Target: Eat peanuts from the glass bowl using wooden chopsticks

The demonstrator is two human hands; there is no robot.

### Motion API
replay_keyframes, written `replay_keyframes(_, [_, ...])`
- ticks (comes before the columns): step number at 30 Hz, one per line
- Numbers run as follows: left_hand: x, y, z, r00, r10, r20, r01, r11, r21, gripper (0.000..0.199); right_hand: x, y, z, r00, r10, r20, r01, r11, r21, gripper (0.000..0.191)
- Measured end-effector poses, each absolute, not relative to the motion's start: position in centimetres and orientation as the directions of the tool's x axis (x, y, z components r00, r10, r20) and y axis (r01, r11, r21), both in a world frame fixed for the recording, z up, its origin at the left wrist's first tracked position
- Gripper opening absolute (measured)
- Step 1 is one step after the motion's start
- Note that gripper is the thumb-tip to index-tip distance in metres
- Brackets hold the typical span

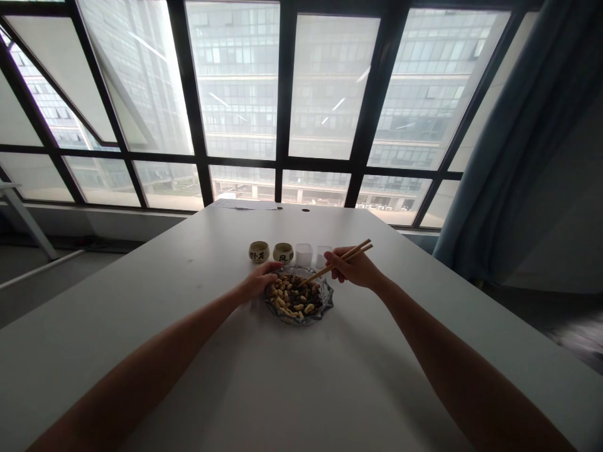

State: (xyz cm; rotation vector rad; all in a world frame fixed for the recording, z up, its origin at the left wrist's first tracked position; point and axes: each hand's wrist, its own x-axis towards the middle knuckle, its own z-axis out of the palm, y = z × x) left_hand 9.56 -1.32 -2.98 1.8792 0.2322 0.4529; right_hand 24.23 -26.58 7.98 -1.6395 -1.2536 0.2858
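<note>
A scalloped clear glass bowl (301,320) stands on the white table, holding peanuts (284,292) mixed with small dark pieces. My left hand (259,279) grips the bowl's left rim, thumb and fingers on the glass. My right hand (354,267), at the bowl's upper right, is closed around a pair of wooden chopsticks (320,272), whose tips reach down into the mix. Behind the bowl stand two cream cups with dark characters, one on the left (259,252) and one beside it (283,253). To their right are two clear plastic cups (304,253), the right one partly hidden by my right hand.
The white table (301,389) stretches toward large dark-framed windows (235,81). Papers (245,204) lie at its far edge, near two dark round spots. A blue curtain (509,157) hangs at the right, and a white metal frame (31,220) stands at the left.
</note>
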Motion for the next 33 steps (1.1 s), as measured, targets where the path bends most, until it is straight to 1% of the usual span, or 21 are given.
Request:
replay_keyframes(3, [9.7,-1.8,-2.9,0.889,0.390,0.239,-0.070,-0.401,0.913,0.058,24.2,-26.7,7.9,0.464,0.798,0.385,0.577,0.057,-0.815,0.058])
replay_keyframes(6, [9.5,-2.1,-2.8,0.879,0.391,0.273,-0.085,-0.436,0.896,0.059,24.2,-26.5,7.8,0.484,0.778,0.400,0.574,0.063,-0.817,0.059])
replay_keyframes(8, [9.4,-2.2,-2.8,0.877,0.394,0.275,-0.085,-0.436,0.896,0.057,24.2,-26.5,7.9,0.484,0.776,0.404,0.570,0.071,-0.818,0.059])
replay_keyframes(11, [9.5,-2.0,-3.1,0.875,0.406,0.263,-0.096,-0.387,0.917,0.056,23.9,-26.5,8.3,0.485,0.776,0.403,0.540,0.097,-0.836,0.058])
replay_keyframes(15, [9.6,-1.8,-3.3,0.875,0.413,0.252,-0.119,-0.321,0.940,0.055,22.9,-26.6,9.1,0.421,0.836,0.353,0.475,0.128,-0.870,0.059])
replay_keyframes(18, [9.6,-1.8,-3.2,0.881,0.405,0.247,-0.103,-0.344,0.933,0.057,22.0,-26.6,9.4,0.368,0.876,0.311,0.475,0.111,-0.873,0.057])
replay_keyframes(22, [9.5,-2.0,-2.8,0.885,0.400,0.239,-0.075,-0.384,0.920,0.059,21.4,-26.5,9.3,0.336,0.896,0.290,0.498,0.093,-0.862,0.051])
replay_keyframes(24, [9.4,-2.1,-2.7,0.890,0.396,0.227,-0.080,-0.354,0.932,0.059,21.4,-26.5,9.3,0.325,0.903,0.281,0.502,0.087,-0.860,0.050])
replay_keyframes(29, [9.4,-1.9,-2.7,0.897,0.387,0.214,-0.147,-0.196,0.970,0.054,21.8,-26.6,9.4,0.297,0.914,0.277,0.502,0.098,-0.859,0.051])
replay_keyframes(33, [9.3,-1.7,-2.7,0.893,0.396,0.213,-0.191,-0.095,0.977,0.054,22.2,-26.8,9.6,0.333,0.896,0.294,0.496,0.098,-0.863,0.053])
